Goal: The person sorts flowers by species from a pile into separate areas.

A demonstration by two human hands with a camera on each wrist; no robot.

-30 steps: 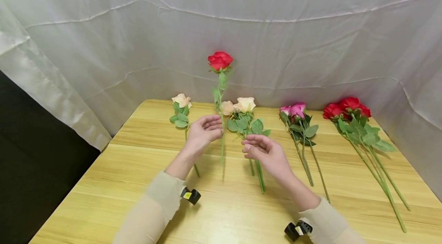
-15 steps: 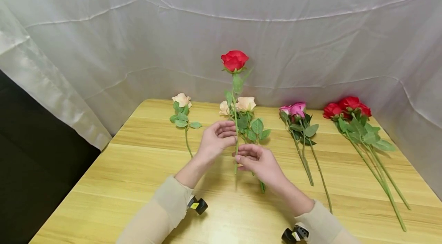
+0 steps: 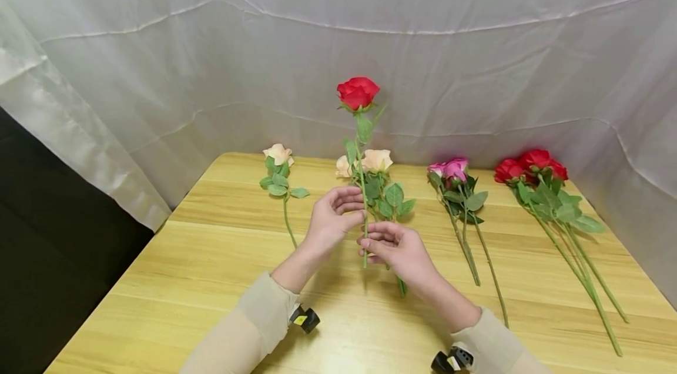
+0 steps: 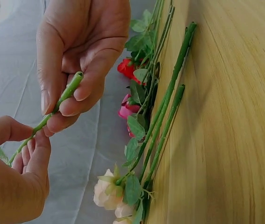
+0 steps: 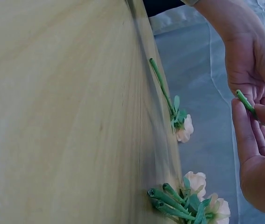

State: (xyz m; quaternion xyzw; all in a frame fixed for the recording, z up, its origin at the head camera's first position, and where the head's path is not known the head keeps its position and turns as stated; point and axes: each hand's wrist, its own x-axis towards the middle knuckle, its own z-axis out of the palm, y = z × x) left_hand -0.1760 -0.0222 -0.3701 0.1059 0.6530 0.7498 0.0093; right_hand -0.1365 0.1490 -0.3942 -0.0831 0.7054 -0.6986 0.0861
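A single red rose [image 3: 358,93] stands upright above the table, its green stem running down between both hands. Partway up this stem, my left hand [image 3: 332,221] pinches it between thumb and fingers. Just below, near the cut end, the stem is also pinched by my right hand [image 3: 401,249]. In the left wrist view the stem end [image 4: 77,78] sticks out past the right hand's fingers. Behind the hands lie several peach roses [image 3: 378,160], partly hidden by the held rose and the right hand.
One peach rose [image 3: 278,154] lies apart on the left of the wooden table [image 3: 174,280]. To the right are pink roses [image 3: 455,169], then a group of red roses [image 3: 535,160] with long stems. A grey cloth [image 3: 254,68] hangs behind the table.
The red rose and my left hand have shifted to the right. My right hand has come in and taken hold of the lower stem. Over the last half second, little has moved.
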